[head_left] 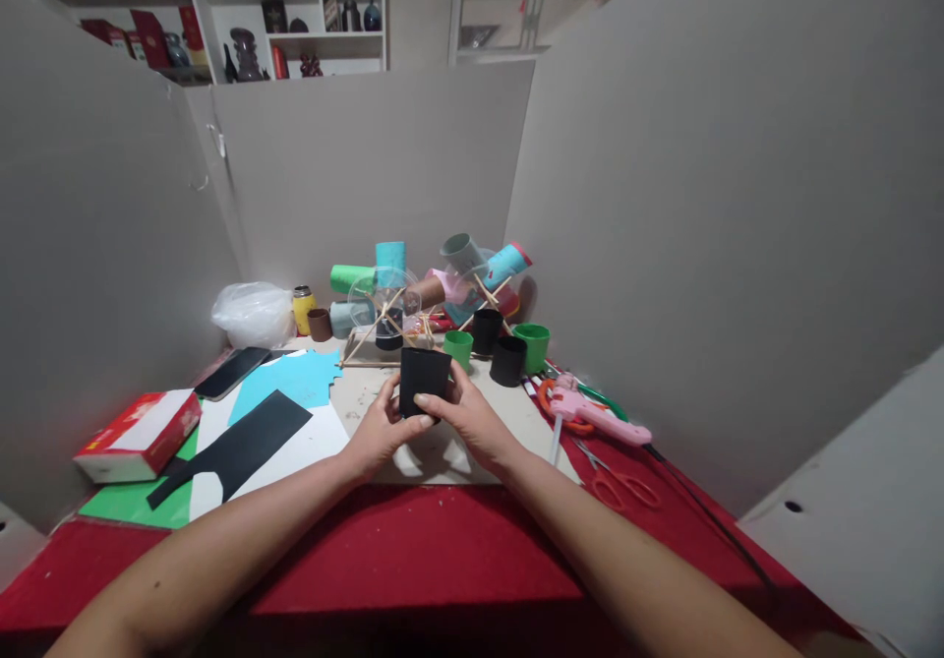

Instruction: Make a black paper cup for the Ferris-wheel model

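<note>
I see left hand (pixel 380 432) and right hand (pixel 468 417), fingers (pixel 426 401) clamped on black cup (pixel 424 375), just above counter (pixel 516 412) centre. Looks like seam pressing; next likely needs glue gun (pixel 597 412), near right

No text I can read on my feed. Red-white box (pixel 140 434), left of black cup (pixel 424 380), carries print, too blurred to make out. Red boxes (pixel 151 36) on shelf (pixel 346 36), far behind cup: markings too small.
</note>
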### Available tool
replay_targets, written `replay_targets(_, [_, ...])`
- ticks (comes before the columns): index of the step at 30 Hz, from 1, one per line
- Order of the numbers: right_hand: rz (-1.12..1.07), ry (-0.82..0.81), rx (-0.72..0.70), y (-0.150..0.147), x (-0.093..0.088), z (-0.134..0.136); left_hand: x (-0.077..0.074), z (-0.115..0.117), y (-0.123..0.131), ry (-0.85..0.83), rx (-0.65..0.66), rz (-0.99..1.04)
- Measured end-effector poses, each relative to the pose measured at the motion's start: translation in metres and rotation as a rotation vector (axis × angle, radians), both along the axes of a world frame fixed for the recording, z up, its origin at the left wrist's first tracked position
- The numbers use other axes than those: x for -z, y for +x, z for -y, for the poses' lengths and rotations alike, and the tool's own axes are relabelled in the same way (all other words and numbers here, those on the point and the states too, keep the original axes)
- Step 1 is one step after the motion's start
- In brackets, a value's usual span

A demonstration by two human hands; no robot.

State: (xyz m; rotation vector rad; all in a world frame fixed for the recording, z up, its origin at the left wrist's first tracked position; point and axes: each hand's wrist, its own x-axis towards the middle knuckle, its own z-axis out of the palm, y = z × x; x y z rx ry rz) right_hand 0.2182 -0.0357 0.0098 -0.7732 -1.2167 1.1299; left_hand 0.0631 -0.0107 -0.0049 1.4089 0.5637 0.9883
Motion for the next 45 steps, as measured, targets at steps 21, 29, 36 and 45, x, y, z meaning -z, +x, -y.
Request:
replay_targets(21, [0.036,-0.029,0.121,-0.0010,-0.0068,0.0039,0.0004,0.0040,0.0005,0.180,-0.087,-0.136])
replay_targets(29, [0.032,-0.048,0.120,-0.0006,-0.0061,0.0047,-0.0006,0.0061,0.0006,0.244,-0.176,-0.236])
replay_targets(36, [0.010,-0.055,0.128,0.0002,-0.0055,0.0034,0.0000,0.0038,-0.0004,0.218,-0.144,-0.205])
replay_targets(45, [-0.001,-0.058,0.117,0.0001,-0.0072,0.0042,0.0046,0.0008,-0.0013,0.205,-0.140,-0.184])
